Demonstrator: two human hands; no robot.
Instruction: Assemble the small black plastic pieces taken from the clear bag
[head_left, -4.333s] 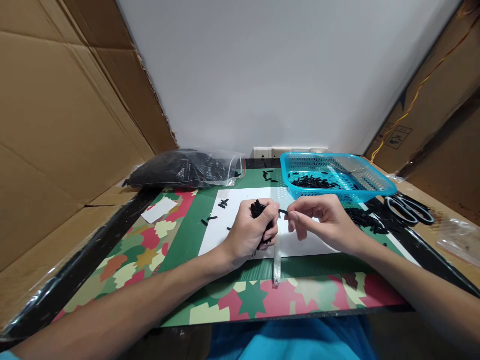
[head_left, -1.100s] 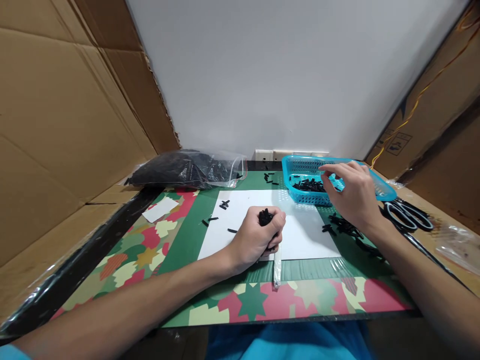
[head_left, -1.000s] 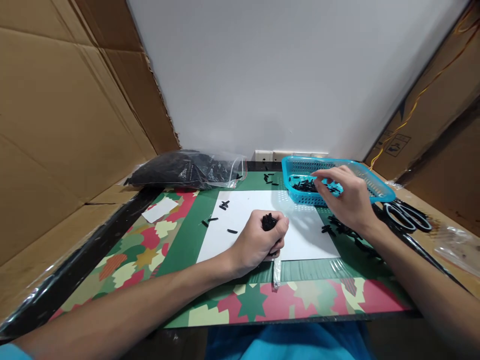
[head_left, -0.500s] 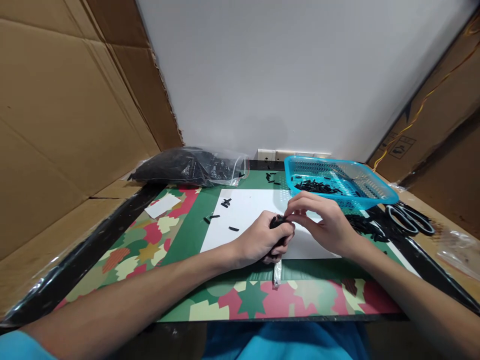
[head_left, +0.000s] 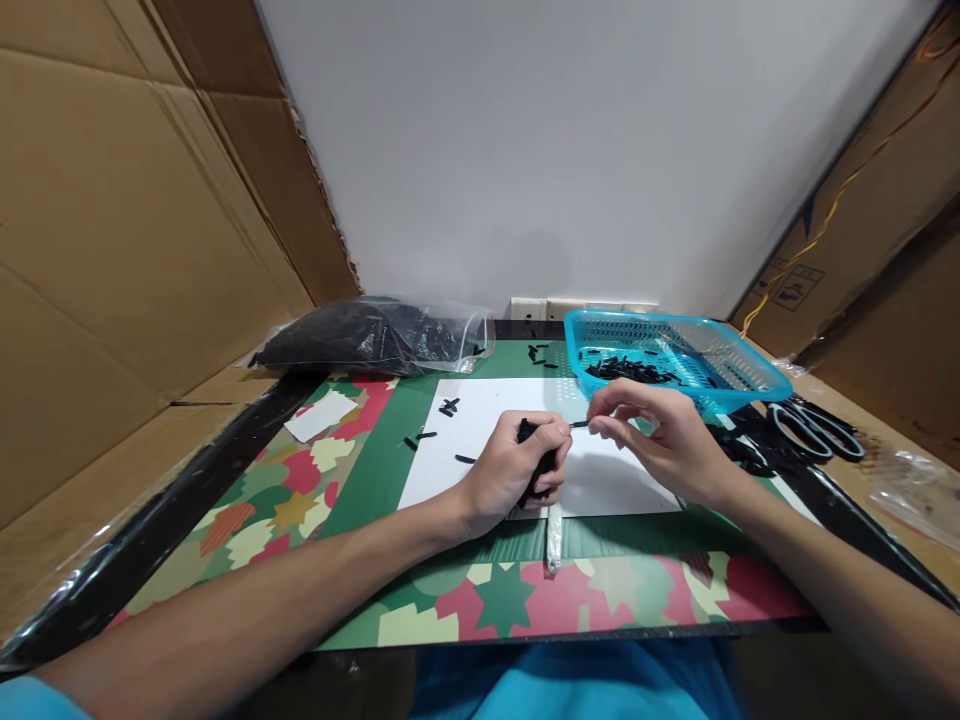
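My left hand (head_left: 517, 462) is closed around a bunch of black pieces (head_left: 531, 465), their exact kind hidden by my fingers. One short thin black strip (head_left: 580, 424) spans the gap between my two hands. Its right end is pinched in the thumb and fingertips of my right hand (head_left: 660, 430); the left end meets my left thumb and forefinger. Beneath both hands lies a white sheet (head_left: 600, 485). More black strips (head_left: 449, 407) lie on that sheet and beside it, left of my hands.
A blue plastic basket (head_left: 750, 385) holding loose black strips stands at back right. Scissors (head_left: 814, 432) lie beside a dark pile (head_left: 739, 450). A zip bag of black material (head_left: 360, 335) rests at back left. A clear-wrapped white strip (head_left: 553, 540) lies in front, on the patterned mat (head_left: 300, 510).
My right hand has drawn slightly away to the right, so a black strip now shows between the hands. The left hand has shifted a little left and turned.
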